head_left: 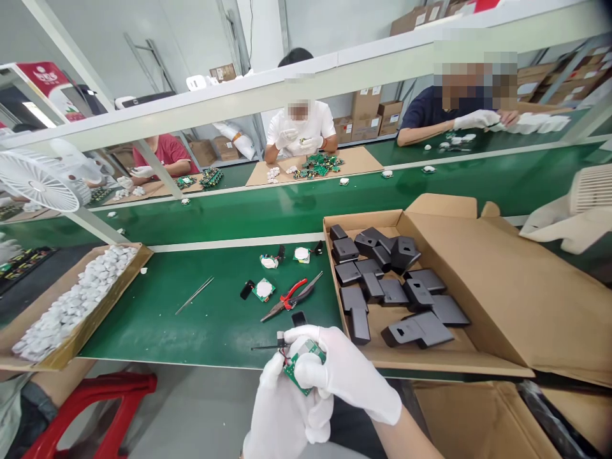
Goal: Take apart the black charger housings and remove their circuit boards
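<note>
- Green workbench mat (pixel 191 319), centre frame: red-handled pliers (pixel 291 294) lie loose.
- Bottom centre: white-gloved left hand (pixel 282 408) and right hand (pixel 344 370) both grip a small green circuit board (pixel 302 371).
- Right: cardboard box (pixel 502 287) of black plastic housings (pixel 392 287).

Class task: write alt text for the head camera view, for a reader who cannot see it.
Two white-gloved hands, left hand and right hand, hold a small green circuit board over a green workbench. Red-handled pliers lie ahead, beside a cardboard box of black plastic housings.
</note>
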`<state>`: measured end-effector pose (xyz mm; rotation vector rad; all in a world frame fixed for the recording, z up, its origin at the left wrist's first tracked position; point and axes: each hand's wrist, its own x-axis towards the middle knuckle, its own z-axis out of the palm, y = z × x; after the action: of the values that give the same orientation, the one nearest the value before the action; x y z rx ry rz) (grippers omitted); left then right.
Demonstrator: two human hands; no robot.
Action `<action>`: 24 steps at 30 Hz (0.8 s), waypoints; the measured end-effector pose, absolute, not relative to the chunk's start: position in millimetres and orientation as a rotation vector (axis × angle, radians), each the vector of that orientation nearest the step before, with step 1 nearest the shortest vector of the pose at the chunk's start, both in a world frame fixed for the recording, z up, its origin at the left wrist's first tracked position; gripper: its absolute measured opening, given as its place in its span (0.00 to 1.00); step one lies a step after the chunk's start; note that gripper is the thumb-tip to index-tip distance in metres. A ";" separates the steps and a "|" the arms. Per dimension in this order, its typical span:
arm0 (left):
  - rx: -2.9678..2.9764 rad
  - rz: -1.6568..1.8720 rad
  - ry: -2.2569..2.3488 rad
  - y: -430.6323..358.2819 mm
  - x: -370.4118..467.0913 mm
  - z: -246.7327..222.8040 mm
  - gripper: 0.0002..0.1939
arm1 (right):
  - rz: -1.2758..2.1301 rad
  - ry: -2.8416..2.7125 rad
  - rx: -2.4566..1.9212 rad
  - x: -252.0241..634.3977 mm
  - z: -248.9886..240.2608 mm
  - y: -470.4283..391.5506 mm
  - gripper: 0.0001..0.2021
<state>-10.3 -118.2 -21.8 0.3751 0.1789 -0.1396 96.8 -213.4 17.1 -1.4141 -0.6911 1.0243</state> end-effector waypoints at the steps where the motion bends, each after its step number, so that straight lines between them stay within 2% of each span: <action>1: 0.385 -0.130 0.189 -119.0 -10.3 -21.7 0.27 | 1.035 -0.670 -1.400 96.2 17.3 -212.8 0.23; 8: 0.443 -0.104 0.236 -122.3 -9.8 -21.3 0.28 | 1.075 -0.651 -1.317 95.8 15.3 -212.8 0.19; 11: 0.414 -0.102 0.239 -120.5 -8.6 -22.9 0.27 | 0.971 -0.743 -1.341 98.3 5.7 -215.0 0.18; 17: 0.367 -0.155 0.160 -117.5 -5.8 -20.8 0.24 | 0.807 -0.858 -1.417 101.1 -5.6 -219.3 0.37; 19: 0.370 -0.126 0.145 -118.0 -6.4 -19.7 0.22 | 0.790 -0.805 -1.504 99.1 -2.2 -219.7 0.40; 24: 0.409 -0.167 0.163 -119.9 -11.6 -24.6 0.26 | 0.834 -0.803 -1.606 93.4 8.2 -220.8 0.31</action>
<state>-11.6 -119.9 -24.6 0.4090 0.1629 -0.1666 93.4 -220.8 8.2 -1.6057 -0.8027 0.8341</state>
